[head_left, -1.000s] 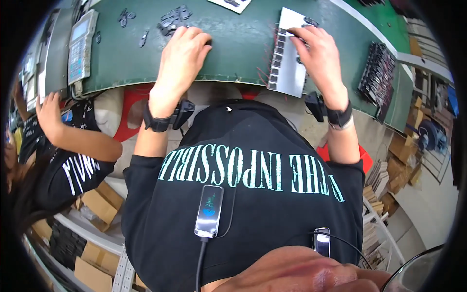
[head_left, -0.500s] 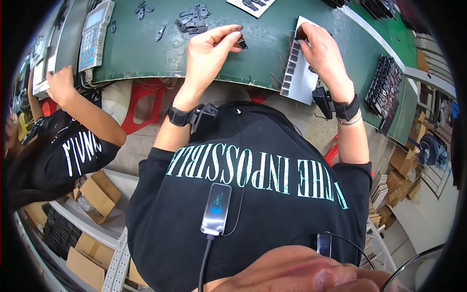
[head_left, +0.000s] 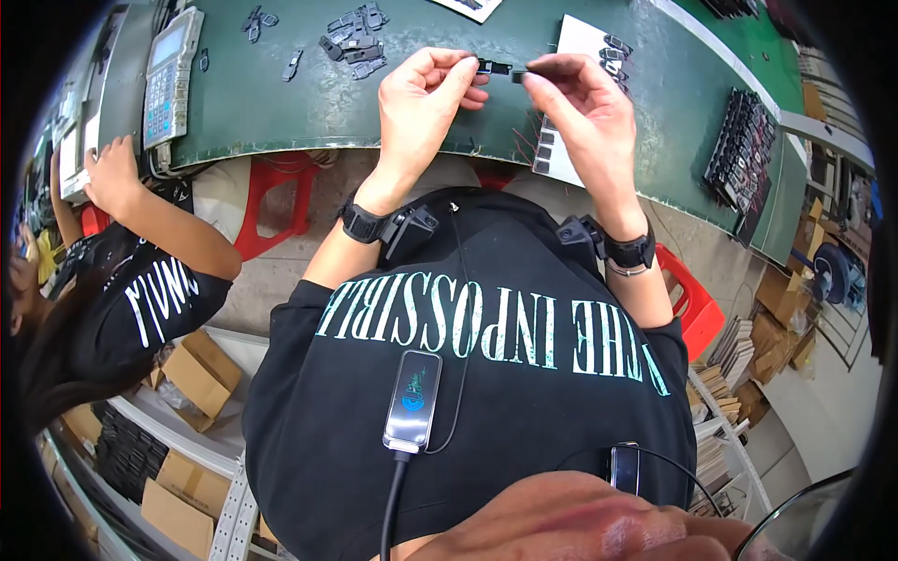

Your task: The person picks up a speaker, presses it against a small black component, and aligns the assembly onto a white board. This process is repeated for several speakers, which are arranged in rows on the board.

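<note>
My left hand point(head_left: 421, 105) pinches a small black plastic part point(head_left: 494, 67) between thumb and fingertips, over the green table. Close to that part's right end, my right hand point(head_left: 591, 117) pinches a small dark square piece point(head_left: 519, 77). The two pieces are end to end; I cannot tell whether they touch. Partly under my right hand lies a white board point(head_left: 565, 166) with a row of dark square pieces and thin red wires along its left edge. Several black parts point(head_left: 615, 49) rest on the board's far right side.
A pile of black plastic parts point(head_left: 357, 42) lies left of my hands on the green table point(head_left: 281, 112). Further left stands a keypad device point(head_left: 170, 79) beside a co-worker's hand point(head_left: 114, 178). A stack of black parts with wires point(head_left: 741, 154) sits at the right.
My right hand has moved left from the white board to my left hand, bringing a small dark square piece. The black part in my left hand is now held level, pointing right.
</note>
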### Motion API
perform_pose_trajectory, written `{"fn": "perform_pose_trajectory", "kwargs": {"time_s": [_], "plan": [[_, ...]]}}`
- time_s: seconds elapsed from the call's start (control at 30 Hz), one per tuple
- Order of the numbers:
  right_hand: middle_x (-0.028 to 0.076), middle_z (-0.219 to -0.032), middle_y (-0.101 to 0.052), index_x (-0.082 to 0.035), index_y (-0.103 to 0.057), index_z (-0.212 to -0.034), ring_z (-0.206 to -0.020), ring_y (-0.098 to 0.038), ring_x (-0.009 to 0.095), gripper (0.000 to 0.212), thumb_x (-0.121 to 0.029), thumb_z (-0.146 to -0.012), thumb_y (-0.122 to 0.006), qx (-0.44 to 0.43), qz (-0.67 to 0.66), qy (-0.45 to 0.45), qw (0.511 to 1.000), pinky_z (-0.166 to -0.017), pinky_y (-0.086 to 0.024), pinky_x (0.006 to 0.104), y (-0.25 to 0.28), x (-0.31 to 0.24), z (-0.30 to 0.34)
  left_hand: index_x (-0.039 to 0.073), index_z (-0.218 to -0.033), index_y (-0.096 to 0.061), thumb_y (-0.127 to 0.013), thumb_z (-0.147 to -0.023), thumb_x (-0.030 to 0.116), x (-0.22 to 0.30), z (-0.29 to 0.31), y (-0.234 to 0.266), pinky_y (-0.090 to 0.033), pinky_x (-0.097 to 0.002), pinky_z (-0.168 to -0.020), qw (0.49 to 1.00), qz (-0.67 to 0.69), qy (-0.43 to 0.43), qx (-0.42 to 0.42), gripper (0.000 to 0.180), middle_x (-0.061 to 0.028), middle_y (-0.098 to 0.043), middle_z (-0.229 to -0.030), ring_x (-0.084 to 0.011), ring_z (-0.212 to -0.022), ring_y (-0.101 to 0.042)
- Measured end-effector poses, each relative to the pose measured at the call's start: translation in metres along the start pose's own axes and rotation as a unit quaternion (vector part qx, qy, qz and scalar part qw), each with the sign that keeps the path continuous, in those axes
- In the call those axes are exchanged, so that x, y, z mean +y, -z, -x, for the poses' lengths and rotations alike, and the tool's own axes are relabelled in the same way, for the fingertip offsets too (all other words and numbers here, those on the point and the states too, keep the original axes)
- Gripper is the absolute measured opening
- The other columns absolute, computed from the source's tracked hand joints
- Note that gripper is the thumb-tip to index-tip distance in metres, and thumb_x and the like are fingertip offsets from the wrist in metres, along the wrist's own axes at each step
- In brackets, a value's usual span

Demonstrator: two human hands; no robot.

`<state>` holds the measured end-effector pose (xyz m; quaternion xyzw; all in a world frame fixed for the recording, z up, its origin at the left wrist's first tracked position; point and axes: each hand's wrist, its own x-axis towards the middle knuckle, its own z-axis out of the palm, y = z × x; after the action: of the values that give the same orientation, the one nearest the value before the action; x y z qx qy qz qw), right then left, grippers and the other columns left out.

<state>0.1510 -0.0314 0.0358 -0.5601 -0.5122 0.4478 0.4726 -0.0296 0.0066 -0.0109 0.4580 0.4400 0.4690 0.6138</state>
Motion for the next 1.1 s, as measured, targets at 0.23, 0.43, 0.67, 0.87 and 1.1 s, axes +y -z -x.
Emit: {"fn": "perform_pose_trajectory", "kwargs": {"time_s": [0.23, 0.43, 0.67, 0.87, 1.1], "plan": [[-0.001, -0.099, -0.07, -0.002, -0.07, -0.11, -0.089, -0.064, 0.005, 0.016, -0.01, -0.095, -0.071, 0.004, 0.039, -0.002, 0.999, -0.081, -0.052, 0.0205, -0.007, 0.017, -0.006, -0.009, -0.12, -0.065, -0.063, -0.101, 0.009, -0.002, 0.009, -0.011, -0.062, -0.0273, -0.08, 0.997, 0.068, 0.03, -0.022, 0.026, -0.0156, -0.074, -0.1, -0.0194, -0.09, -0.075], [-0.001, -0.097, -0.07, -0.002, -0.071, -0.107, -0.088, -0.063, 0.004, 0.016, -0.012, -0.095, -0.072, -0.024, 0.044, -0.004, 0.999, -0.081, -0.052, 0.0209, 0.0, 0.027, -0.007, -0.01, -0.122, -0.064, -0.062, -0.102, 0.008, -0.005, 0.012, -0.009, -0.063, -0.0279, -0.082, 0.993, 0.092, 0.062, -0.036, 0.028, -0.0173, -0.073, -0.105, -0.0208, -0.092, -0.075], [-0.002, -0.093, -0.07, -0.003, -0.072, -0.106, -0.085, -0.063, 0.005, 0.016, -0.013, -0.094, -0.073, -0.015, 0.086, 0.006, 0.996, -0.081, -0.051, 0.021, 0.006, 0.033, -0.005, -0.01, -0.122, -0.064, -0.062, -0.102, 0.009, -0.011, 0.013, -0.012, -0.063, -0.0276, -0.082, 0.994, 0.092, 0.05, -0.044, 0.028, -0.0178, -0.074, -0.104, -0.0204, -0.092, -0.075], [-0.002, -0.093, -0.069, -0.003, -0.072, -0.106, -0.085, -0.063, 0.006, 0.015, -0.012, -0.094, -0.073, -0.045, 0.014, -0.025, 0.999, -0.079, -0.051, 0.0212, 0.017, 0.042, -0.003, -0.009, -0.12, -0.066, -0.063, -0.101, 0.009, -0.017, 0.017, -0.017, -0.062, -0.0265, -0.081, 0.997, 0.05, 0.023, -0.053, 0.026, -0.0165, -0.074, -0.101, -0.0189, -0.091, -0.075], [-0.001, -0.095, -0.068, -0.003, -0.069, -0.107, -0.085, -0.062, 0.006, 0.013, -0.01, -0.096, -0.072, -0.15, -0.05, -0.059, 0.986, -0.078, -0.052, 0.0218, 0.036, 0.049, -0.01, -0.008, -0.123, -0.065, -0.061, -0.102, 0.009, -0.017, 0.02, -0.021, -0.062, -0.0276, -0.083, 0.997, -0.005, 0.023, -0.078, 0.027, -0.0164, -0.074, -0.104, -0.0204, -0.093, -0.075]]}}
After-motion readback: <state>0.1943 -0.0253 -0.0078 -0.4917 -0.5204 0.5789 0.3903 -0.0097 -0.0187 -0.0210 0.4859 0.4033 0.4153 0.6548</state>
